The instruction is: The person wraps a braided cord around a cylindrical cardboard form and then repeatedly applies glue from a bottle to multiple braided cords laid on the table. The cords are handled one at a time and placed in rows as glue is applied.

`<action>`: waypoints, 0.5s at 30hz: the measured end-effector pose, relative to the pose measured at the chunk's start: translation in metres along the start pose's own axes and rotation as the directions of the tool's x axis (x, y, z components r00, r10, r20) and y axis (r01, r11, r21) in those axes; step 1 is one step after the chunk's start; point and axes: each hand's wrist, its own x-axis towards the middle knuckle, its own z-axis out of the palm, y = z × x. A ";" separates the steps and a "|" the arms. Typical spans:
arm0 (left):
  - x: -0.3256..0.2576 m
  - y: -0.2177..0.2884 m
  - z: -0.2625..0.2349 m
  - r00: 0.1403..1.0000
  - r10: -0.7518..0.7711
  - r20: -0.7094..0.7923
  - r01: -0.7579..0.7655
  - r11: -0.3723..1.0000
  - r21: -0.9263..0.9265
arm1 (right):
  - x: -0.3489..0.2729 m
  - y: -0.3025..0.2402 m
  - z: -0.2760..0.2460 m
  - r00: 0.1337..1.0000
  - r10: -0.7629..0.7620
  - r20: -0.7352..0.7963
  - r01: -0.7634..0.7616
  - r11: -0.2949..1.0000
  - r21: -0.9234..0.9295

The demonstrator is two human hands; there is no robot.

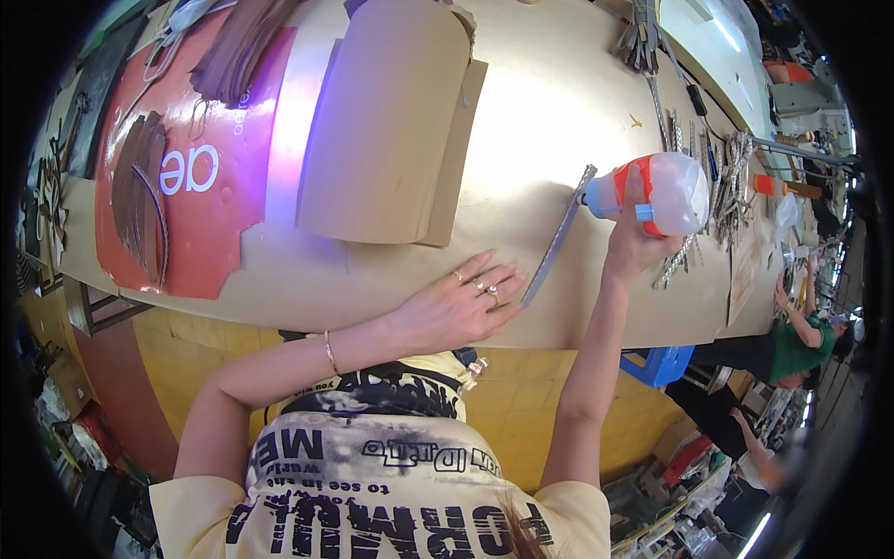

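My right hand [641, 244] grips a translucent squeeze bottle [687, 186] with red and light-blue parts, tipped on its side. Its dark nozzle points left, at or just beside the upper part of a narrow grey strip [559, 235]. That strip lies slantwise on the brown-covered table [419, 289] and has a patterned, braid-like edge. Palm down on the table, my left hand [461, 303] has its fingers apart. Its fingertips are close to the strip's near end; whether they touch it I cannot tell.
A curved tan board [386, 121] stands beyond my left hand. Farther left, brown strips [140, 196] lie on a red sheet [200, 242]. Several braided strips [734, 191] lie past the bottle. A blue crate [659, 365] sits below the table edge; people [796, 345] work at far right.
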 end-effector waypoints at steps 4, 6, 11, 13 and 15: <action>0.000 0.000 0.001 1.000 -0.002 -0.016 0.002 1.000 -0.015 | -0.007 -0.005 -0.005 1.000 -0.011 -0.010 0.011 1.000 0.001; 0.000 0.000 0.001 1.000 -0.002 -0.011 0.002 1.000 -0.022 | -0.009 -0.007 -0.005 0.999 0.010 -0.049 -0.008 0.999 0.042; 0.000 0.000 0.001 1.000 -0.003 -0.017 0.003 1.000 -0.019 | -0.018 -0.015 -0.011 0.999 0.007 -0.036 -0.005 0.999 0.047; 0.000 0.000 0.001 1.000 -0.004 -0.019 0.004 1.000 -0.017 | -0.022 -0.018 -0.014 0.999 0.000 -0.037 0.002 0.999 0.045; 0.000 0.000 0.002 1.000 0.001 -0.014 -0.001 1.000 -0.008 | -0.027 -0.019 -0.017 0.999 0.007 -0.044 -0.005 0.999 0.040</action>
